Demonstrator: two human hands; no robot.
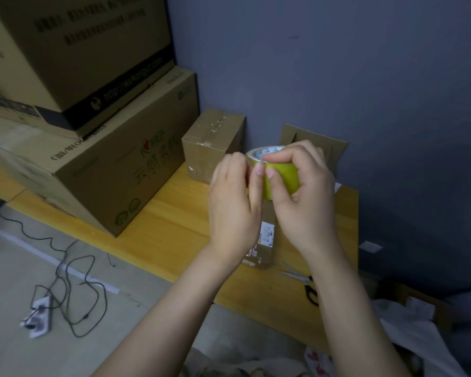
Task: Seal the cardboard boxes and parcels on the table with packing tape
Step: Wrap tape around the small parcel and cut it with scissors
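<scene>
Tape roll point(283, 178) is gripped by right hand point(302, 202), pinched by left hand point(231, 202); back box point(210, 148) taped, parcel point(267, 240) seemingly unsealed.

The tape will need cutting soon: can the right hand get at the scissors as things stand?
Probably yes, once free: the right hand grips the tape roll, but the scissors lie in the open on the table, close beside that forearm.

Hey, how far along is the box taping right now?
Done: the small box at the back has tape across its top. In hand: the left hand and right hand grip the tape roll, seemingly finding its end. Left, likely: the labelled parcel under them and the open-flapped box behind.
</scene>
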